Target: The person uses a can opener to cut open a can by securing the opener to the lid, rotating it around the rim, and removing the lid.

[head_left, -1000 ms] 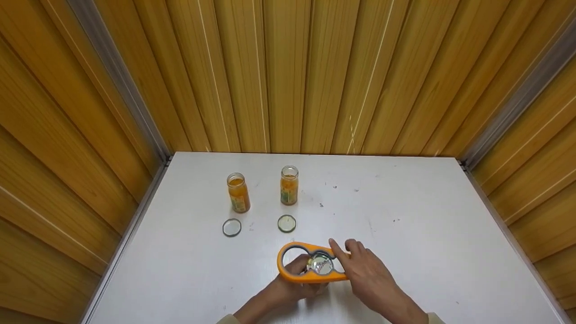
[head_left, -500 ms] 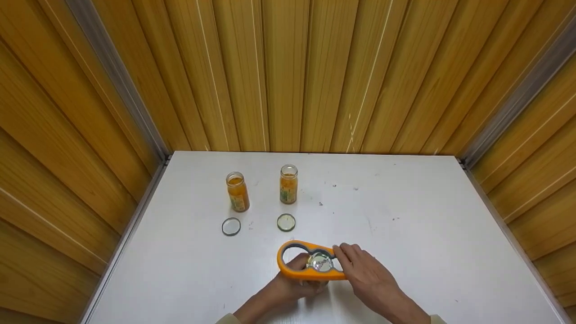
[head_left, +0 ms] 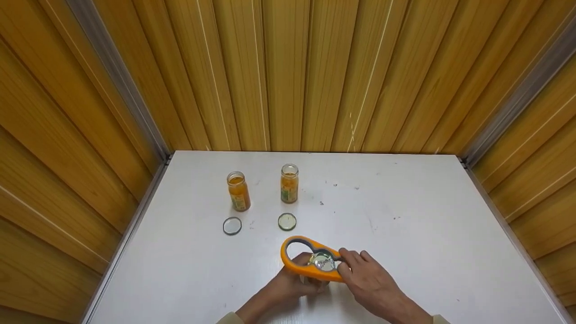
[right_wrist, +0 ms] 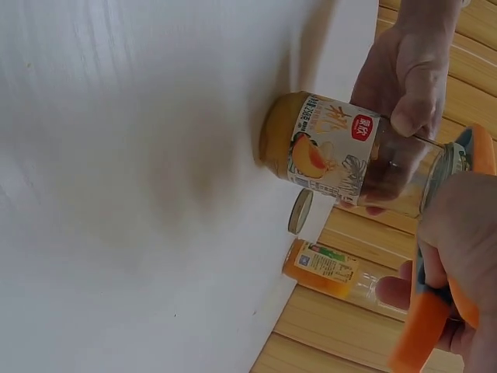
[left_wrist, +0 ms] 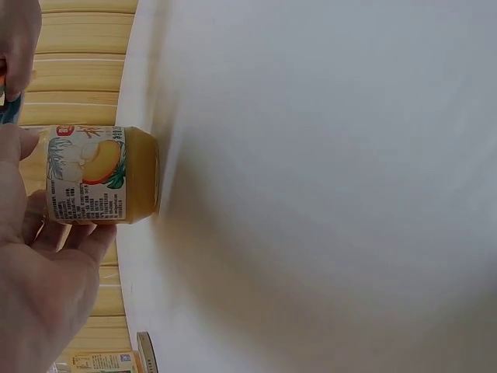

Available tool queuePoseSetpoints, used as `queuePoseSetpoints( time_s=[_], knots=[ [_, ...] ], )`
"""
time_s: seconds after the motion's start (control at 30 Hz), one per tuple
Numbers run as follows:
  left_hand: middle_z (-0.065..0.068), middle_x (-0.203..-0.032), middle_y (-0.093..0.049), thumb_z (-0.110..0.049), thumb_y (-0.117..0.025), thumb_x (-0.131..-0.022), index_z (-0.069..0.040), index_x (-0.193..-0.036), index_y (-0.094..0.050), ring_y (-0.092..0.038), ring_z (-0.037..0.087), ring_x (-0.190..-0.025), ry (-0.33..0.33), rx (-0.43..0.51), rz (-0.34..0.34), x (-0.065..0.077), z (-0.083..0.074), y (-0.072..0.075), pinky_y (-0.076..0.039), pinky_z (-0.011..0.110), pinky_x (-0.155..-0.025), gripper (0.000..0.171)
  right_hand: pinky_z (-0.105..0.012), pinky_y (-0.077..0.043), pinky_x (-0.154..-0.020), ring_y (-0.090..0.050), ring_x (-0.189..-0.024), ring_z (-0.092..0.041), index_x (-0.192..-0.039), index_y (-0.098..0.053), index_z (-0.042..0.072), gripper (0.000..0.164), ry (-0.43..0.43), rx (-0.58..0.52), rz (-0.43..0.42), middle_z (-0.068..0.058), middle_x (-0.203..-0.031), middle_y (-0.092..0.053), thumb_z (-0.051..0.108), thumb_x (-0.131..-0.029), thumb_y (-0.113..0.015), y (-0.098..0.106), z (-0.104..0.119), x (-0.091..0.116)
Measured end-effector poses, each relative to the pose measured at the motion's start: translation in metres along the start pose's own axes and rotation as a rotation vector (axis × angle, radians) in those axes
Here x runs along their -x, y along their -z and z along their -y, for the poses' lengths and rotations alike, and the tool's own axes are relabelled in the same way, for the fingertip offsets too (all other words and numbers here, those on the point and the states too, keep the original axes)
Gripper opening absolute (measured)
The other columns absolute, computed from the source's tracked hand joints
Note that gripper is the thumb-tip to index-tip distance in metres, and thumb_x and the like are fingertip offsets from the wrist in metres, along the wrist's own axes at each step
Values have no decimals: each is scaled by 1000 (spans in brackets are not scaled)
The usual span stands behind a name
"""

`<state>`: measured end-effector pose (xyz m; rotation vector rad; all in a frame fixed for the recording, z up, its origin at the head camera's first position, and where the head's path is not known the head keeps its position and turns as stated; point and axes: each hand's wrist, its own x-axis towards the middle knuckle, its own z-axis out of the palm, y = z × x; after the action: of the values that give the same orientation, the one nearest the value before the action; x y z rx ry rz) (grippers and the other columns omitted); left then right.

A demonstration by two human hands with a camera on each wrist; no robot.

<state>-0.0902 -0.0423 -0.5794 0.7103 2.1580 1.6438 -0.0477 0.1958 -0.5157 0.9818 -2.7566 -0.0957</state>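
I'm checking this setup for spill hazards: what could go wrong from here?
The peach-labelled glass jar might twist in the left hand if the right hand turns the orange jar opener, fitted around the lid, too hard. If that opener slips forward, it may knock over an uncapped jar beyond it.

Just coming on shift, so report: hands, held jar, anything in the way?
Left hand grips held jar. Right hand holds orange opener around jar's lid. Two open jars beyond, seemingly out of the way.

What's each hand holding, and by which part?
Left hand: labelled glass jar, round its side below the lid. Right hand: orange opener, at the end away from its large loop.
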Motion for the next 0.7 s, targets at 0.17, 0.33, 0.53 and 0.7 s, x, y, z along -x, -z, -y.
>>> queuePoseSetpoints(
  time_s=[0.17, 0.33, 0.53, 0.7],
  knots=[
    [-17, -130, -61, -20, -86, -85, -34, -134, -60, -57, 7, -122, -9, 10, 5, 1, -1, 1, -40, 36, -115, 57, -37, -52, -88, -59, -106, -27, -99, -57, 14, 36, 14, -82, -2, -19, -147, -51, 8, -81, -87, 8, 1, 0],
    [-16, -131, -62, -17, -86, -85, -28, -136, -59, -58, 8, -122, -35, 15, 18, 0, -1, 1, -39, 36, -116, 58, -65, -38, -111, -35, -146, -46, -91, -65, 15, 30, 16, -257, 74, -29, -161, -31, -8, -78, -81, 18, 1, -3],
    [-16, -131, -62, -17, -86, -85, -29, -135, -60, -56, 8, -124, -19, 13, 10, 1, -1, 0, -38, 37, -117, 58, -79, -23, -111, -20, -151, -51, -92, -70, 14, 33, -48, -382, 181, -28, -165, -23, -14, -78, -79, 26, 5, -7],
    [-15, -133, -61, -16, -85, -86, -28, -137, -60, -55, 10, -126, 12, 57, 6, 4, -1, -3, -37, 38, -117, 58, -81, -22, -109, -21, -149, -53, -93, -72, 11, 34, -92, -399, 223, -30, -164, -25, -18, -76, -79, 30, 10, -9]
  ],
)
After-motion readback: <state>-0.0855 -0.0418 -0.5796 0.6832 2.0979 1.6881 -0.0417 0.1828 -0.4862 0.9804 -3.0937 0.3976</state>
